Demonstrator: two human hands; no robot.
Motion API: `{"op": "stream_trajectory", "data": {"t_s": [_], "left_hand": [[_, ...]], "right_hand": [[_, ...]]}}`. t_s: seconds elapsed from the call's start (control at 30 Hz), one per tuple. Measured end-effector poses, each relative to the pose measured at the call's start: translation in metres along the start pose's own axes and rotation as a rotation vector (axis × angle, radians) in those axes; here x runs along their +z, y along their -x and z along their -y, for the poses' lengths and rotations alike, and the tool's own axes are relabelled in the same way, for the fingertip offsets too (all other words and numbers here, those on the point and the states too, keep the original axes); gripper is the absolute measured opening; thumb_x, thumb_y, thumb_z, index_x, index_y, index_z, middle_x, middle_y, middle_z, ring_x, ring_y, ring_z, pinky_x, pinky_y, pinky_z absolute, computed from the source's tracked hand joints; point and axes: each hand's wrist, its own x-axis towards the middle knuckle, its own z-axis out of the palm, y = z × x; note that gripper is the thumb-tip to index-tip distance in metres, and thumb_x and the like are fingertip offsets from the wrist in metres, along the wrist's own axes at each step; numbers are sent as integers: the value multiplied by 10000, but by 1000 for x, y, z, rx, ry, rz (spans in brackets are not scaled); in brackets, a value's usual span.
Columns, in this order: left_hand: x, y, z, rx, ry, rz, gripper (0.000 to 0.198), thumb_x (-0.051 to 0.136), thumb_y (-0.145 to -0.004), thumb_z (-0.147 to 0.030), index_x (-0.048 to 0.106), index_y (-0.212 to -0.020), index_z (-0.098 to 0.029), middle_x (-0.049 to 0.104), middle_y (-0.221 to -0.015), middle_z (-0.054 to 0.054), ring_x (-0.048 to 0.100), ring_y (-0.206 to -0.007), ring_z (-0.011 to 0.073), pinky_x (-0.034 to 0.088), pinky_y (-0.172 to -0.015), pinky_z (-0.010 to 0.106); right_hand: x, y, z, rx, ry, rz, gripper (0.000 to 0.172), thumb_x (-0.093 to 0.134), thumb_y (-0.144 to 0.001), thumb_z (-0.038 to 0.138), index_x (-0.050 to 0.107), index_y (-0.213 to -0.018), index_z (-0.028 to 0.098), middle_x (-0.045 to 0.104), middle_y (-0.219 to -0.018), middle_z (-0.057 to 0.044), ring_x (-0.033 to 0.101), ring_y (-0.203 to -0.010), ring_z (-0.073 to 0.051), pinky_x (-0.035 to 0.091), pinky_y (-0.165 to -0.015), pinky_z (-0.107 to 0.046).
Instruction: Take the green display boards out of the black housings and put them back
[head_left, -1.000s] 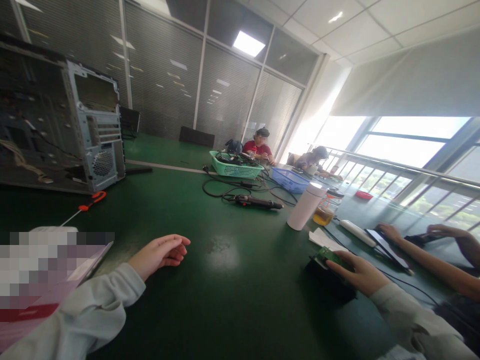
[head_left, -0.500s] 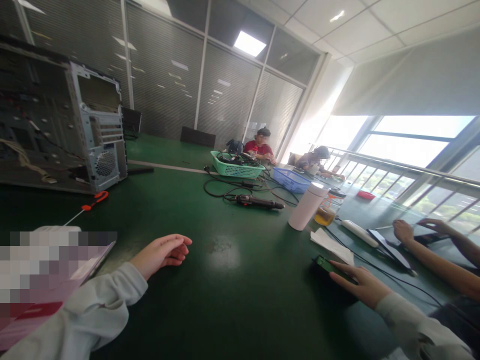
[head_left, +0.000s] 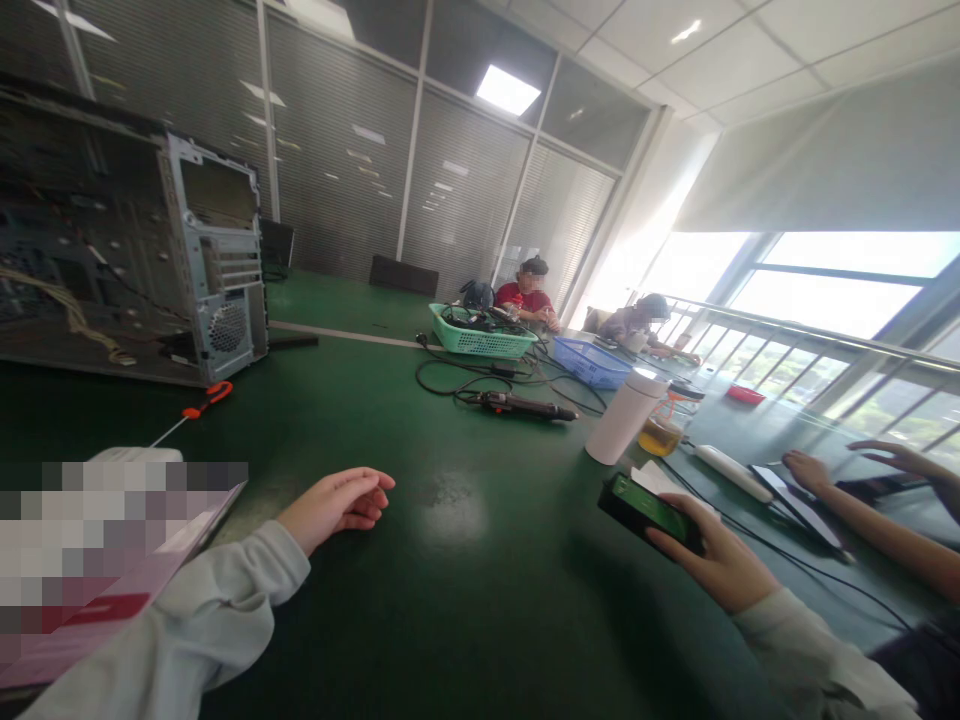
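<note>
My left hand (head_left: 337, 505) rests on the green table (head_left: 465, 590), fingers loosely curled and holding nothing, beside a pink and white booklet (head_left: 97, 580). My right hand (head_left: 712, 560) grips a black phone (head_left: 645, 508) with a lit green screen, raised a little off the table. Under and behind the phone lies white paper (head_left: 660, 478). A white tumbler (head_left: 624, 415) stands just beyond it.
An open computer case (head_left: 127, 270) stands at the far left, a red-handled tool (head_left: 202, 403) before it. An electric screwdriver (head_left: 525, 406) with cables, a green basket (head_left: 480, 340), a blue basket (head_left: 589, 362) and a jar (head_left: 664, 425) lie mid-table. Another person's hands (head_left: 810, 470) work at right; two people sit far off.
My right hand has picked the phone up from the table and tilted its screen toward me. My left hand has stayed put. The neighbour's hands shifted slightly.
</note>
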Motion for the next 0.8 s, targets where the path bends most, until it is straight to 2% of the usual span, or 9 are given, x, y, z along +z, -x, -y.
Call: {"op": "stream_trajectory", "data": {"t_s": [0.1,0.2,0.33,0.43,0.5,0.6,0.7,0.8], "left_hand": [[0,-1,1,-1,3,4,212,647,-637,-336,641,-741,-152,594,-611,1,540,-571,115,444,-581,244],[-1,-2,2,0,2,-11,202,642,-643,-329,641,-744,-154,587,-636,5,540,-602,122,444,-586,246],[-1,-2,2,16,30,-60,208,629,-656,-331,636,-770,-158,583,-728,20,542,-696,146,448,-596,252],[-2,0,0,-2,82,-63,281,548,-717,-403,613,-846,-162,600,-786,39,555,-744,167,444,-600,258],[-2,1,-1,-24,124,-45,351,461,-760,-465,592,-893,-167,615,-830,50,566,-754,176,440,-600,264],[-2,1,-1,-44,162,-30,414,381,-782,-515,581,-907,-175,621,-879,53,574,-753,184,442,-601,280],[-1,1,1,-23,125,-37,407,430,-754,-516,600,-874,-166,615,-920,56,570,-776,190,443,-590,274],[2,1,4,30,38,-35,347,565,-680,-455,607,-878,-173,602,-880,37,561,-782,184,447,-577,258]], "right_hand": [[16,-11,46,-278,-47,-39,399,489,-775,451,449,-1069,185,508,-1017,-88,485,-942,-263,416,-806,-377],[34,-19,100,-461,-144,6,318,481,-804,313,442,-1096,192,464,-1039,-76,467,-950,-231,406,-817,-348],[59,-22,169,-596,-329,52,342,536,-761,192,460,-1094,194,426,-1072,-65,436,-994,-211,386,-874,-328],[82,-22,206,-637,-396,85,415,605,-704,112,478,-1090,200,415,-1091,-61,429,-1006,-207,385,-891,-318],[98,-23,219,-645,-417,91,459,633,-669,68,486,-1083,202,420,-1087,-59,431,-1002,-209,387,-893,-319],[119,-24,224,-623,-438,66,494,636,-641,31,486,-1078,205,428,-1077,-54,430,-998,-213,388,-895,-329],[132,-24,217,-628,-437,63,494,621,-643,24,483,-1080,208,434,-1075,-51,427,-1002,-213,383,-897,-336],[136,-24,210,-661,-454,54,468,601,-677,51,463,-1096,206,450,-1076,-55,427,-1011,-214,376,-894,-341]]}}
